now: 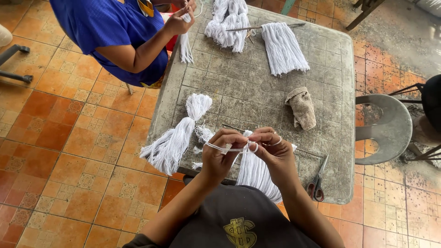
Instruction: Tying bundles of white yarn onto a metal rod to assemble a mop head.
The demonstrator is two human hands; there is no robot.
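Note:
My left hand (219, 154) and my right hand (272, 149) pinch a thin white string (229, 149) stretched between them, over a hanging bundle of white yarn (255, 173) at the near edge of the grey table (250, 94). To the left of my hands lies a finished white yarn tassel (177, 135) with a tied head. Scissors with red handles (318, 180) lie to the right of my right hand.
A person in a blue shirt (112, 30) at the far left works on a white tassel (185, 43). Two white yarn bundles (229, 23) (284, 47) and a thin stick lie at the back. A brown rag (302, 108) lies mid-table. A grey plastic chair (386, 128) stands right.

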